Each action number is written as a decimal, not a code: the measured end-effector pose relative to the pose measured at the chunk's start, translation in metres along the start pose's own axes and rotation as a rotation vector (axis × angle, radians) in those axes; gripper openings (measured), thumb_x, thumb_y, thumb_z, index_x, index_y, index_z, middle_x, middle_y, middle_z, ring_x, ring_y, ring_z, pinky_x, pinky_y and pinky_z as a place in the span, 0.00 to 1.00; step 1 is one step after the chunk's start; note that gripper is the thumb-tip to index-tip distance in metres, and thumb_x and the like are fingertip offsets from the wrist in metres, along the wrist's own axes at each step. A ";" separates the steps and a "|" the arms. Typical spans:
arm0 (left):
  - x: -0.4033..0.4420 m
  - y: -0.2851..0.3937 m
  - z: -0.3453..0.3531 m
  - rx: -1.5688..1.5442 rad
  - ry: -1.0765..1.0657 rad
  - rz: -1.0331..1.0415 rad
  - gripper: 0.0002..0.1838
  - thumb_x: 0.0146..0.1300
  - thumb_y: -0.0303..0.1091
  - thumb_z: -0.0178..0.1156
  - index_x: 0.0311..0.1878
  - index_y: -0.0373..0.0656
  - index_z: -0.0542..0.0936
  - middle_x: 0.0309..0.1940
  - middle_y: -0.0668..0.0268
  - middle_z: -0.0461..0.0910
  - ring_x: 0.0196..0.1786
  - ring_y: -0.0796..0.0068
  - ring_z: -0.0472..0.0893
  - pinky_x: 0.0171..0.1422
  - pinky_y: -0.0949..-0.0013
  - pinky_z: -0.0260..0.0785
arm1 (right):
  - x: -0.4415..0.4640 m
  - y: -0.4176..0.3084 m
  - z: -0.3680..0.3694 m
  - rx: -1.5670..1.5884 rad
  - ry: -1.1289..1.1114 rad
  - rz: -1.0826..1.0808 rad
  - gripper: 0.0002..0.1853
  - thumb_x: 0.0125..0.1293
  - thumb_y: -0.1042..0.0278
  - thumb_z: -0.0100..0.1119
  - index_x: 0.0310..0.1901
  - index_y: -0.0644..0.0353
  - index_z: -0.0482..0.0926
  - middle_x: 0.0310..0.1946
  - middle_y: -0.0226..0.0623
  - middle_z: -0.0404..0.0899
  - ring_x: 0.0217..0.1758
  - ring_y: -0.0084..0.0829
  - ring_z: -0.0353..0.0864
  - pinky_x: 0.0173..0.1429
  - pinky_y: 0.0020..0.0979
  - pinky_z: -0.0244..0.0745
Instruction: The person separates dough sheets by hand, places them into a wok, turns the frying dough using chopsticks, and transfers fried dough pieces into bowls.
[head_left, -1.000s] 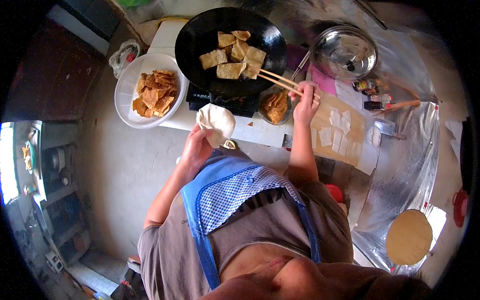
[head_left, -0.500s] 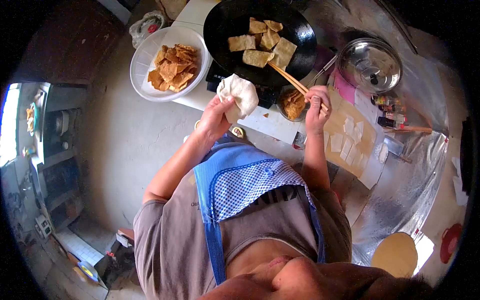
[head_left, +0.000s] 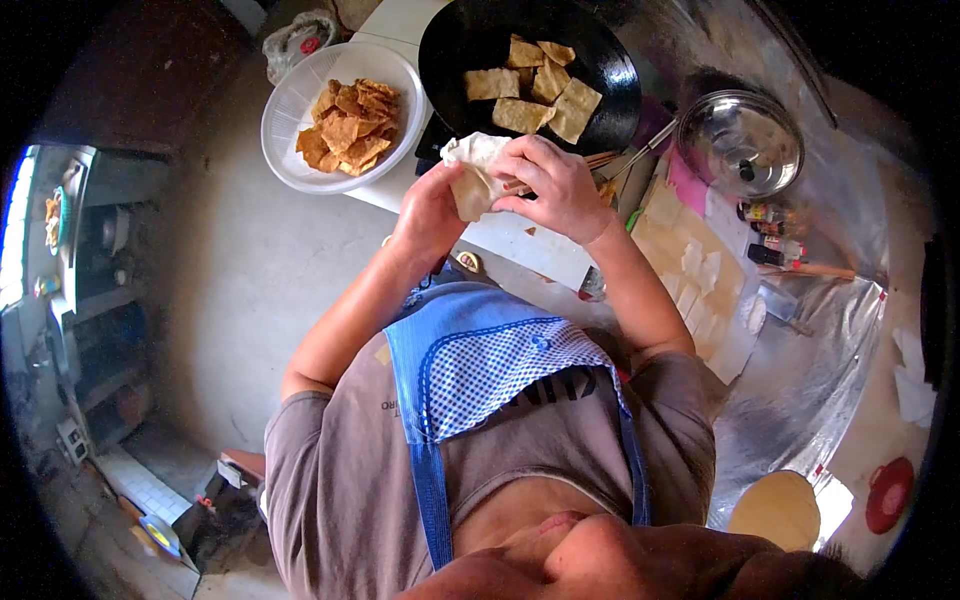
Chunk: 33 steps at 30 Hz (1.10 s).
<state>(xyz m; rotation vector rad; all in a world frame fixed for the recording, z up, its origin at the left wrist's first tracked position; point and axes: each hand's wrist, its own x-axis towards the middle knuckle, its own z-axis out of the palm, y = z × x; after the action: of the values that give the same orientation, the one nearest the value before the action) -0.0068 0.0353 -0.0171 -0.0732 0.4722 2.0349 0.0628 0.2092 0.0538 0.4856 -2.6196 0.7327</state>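
My left hand (head_left: 432, 208) grips a crumpled white cloth (head_left: 476, 152) in front of the black wok (head_left: 450, 100). Against the cloth's right side, my right hand (head_left: 555, 190) is closed around a pair of wooden chopsticks (head_left: 603, 160). Their ends poke out past the fingers, and part of their length is hidden by the hand. In the wok lie several flat, pale golden fried pieces (head_left: 522, 115). To the left, a white plastic basket (head_left: 275, 135) holds a heap of browner crisp pieces (head_left: 352, 128).
A steel lid or bowl (head_left: 740, 140) sits at the right, near seasoning bottles (head_left: 778, 230). Thin white dough pieces (head_left: 702, 268) lie on a wooden board (head_left: 660, 225). Foil sheeting (head_left: 800, 400) covers the right side. A knotted plastic bag (head_left: 300, 45) rests behind the basket.
My right hand has moved left from beside the wok to the cloth, drawing the chopsticks out of the wok. The cloth has shifted slightly up, and the fried pieces look about the same.
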 end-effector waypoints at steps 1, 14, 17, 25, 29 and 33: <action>-0.001 0.004 0.004 -0.046 -0.006 0.006 0.22 0.66 0.34 0.45 0.61 0.35 0.65 0.57 0.55 0.72 0.58 0.58 0.74 0.64 0.56 0.65 | 0.001 0.002 0.000 0.005 -0.011 0.019 0.16 0.46 0.65 0.72 0.38 0.56 0.79 0.36 0.32 0.74 0.38 0.34 0.78 0.40 0.31 0.76; 0.002 0.020 0.013 0.119 -0.003 0.054 0.19 0.64 0.27 0.50 0.58 0.33 0.67 0.53 0.54 0.75 0.55 0.61 0.77 0.63 0.58 0.68 | 0.018 0.021 -0.012 0.236 -0.095 0.151 0.06 0.57 0.73 0.59 0.35 0.64 0.80 0.35 0.37 0.79 0.36 0.36 0.80 0.43 0.30 0.75; 0.002 0.020 0.019 0.166 0.018 0.068 0.20 0.64 0.29 0.55 0.58 0.34 0.67 0.52 0.57 0.75 0.54 0.64 0.77 0.62 0.59 0.68 | 0.021 0.019 -0.015 0.223 -0.106 0.128 0.06 0.58 0.74 0.59 0.36 0.65 0.80 0.35 0.38 0.80 0.36 0.34 0.80 0.42 0.29 0.75; 0.012 0.010 0.016 0.306 -0.001 0.167 0.23 0.59 0.21 0.60 0.58 0.36 0.68 0.50 0.59 0.76 0.52 0.66 0.78 0.59 0.62 0.71 | 0.023 0.017 -0.013 0.307 -0.130 0.290 0.08 0.60 0.75 0.57 0.41 0.65 0.80 0.33 0.36 0.79 0.32 0.25 0.76 0.36 0.24 0.71; 0.012 0.008 0.008 0.349 0.039 0.158 0.23 0.58 0.20 0.57 0.58 0.36 0.67 0.50 0.59 0.76 0.52 0.65 0.78 0.58 0.62 0.71 | 0.024 0.016 -0.017 0.413 -0.140 0.415 0.07 0.61 0.74 0.58 0.40 0.65 0.80 0.32 0.33 0.77 0.30 0.17 0.72 0.34 0.21 0.68; 0.009 0.008 0.011 0.293 0.031 0.147 0.22 0.61 0.23 0.54 0.59 0.36 0.67 0.51 0.59 0.76 0.52 0.66 0.78 0.57 0.62 0.72 | 0.026 0.016 -0.022 0.421 -0.198 0.336 0.07 0.59 0.74 0.59 0.39 0.64 0.81 0.32 0.32 0.77 0.30 0.19 0.72 0.34 0.21 0.68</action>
<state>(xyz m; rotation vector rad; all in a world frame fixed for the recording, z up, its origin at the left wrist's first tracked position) -0.0163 0.0432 -0.0071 0.1104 0.8104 2.0871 0.0390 0.2288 0.0759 0.2366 -2.7645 1.4272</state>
